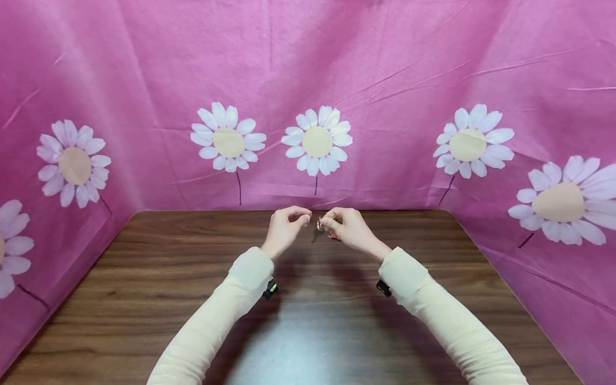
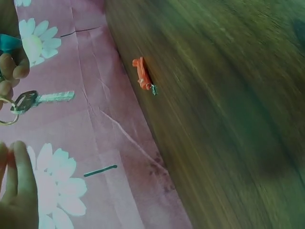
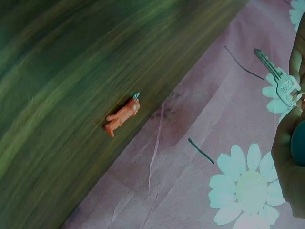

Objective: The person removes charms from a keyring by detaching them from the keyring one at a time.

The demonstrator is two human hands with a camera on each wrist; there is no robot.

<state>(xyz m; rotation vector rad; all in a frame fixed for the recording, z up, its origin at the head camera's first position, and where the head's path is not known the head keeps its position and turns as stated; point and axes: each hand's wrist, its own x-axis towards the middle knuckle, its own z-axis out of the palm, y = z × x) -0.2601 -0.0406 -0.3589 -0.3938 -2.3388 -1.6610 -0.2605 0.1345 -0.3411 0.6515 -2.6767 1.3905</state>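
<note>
Toward the far edge of a dark brown wood-grain table (image 1: 159,299), the person's right hand (image 1: 353,229) pinches, between thumb and fingers, a thin gold-coloured metal key ring (image 2: 15,111) from which a flat metal key with a toothed blade (image 3: 281,88) sticks out, in the gap between the two hands. A rounded teal piece (image 3: 299,145) shows at that same hand too (it is cut off by the border, so what it is cannot be told). The left hand (image 1: 284,230) is raised just beside the ring and apart from it, its fingers loosely bent, thumb and forefinger near each other, with nothing visible in their grasp. Below the hands, a small orange figurine with a green tuft (image 3: 125,113) lies on the table near its far edge. Cream long sleeves (image 1: 192,331) cover both arms, and small dark devices (image 1: 383,287) sit at the wrists. A pink cloth backdrop (image 1: 385,48) printed with large white daisies (image 1: 317,140) surrounds the table on the far side and both flanks.
</note>
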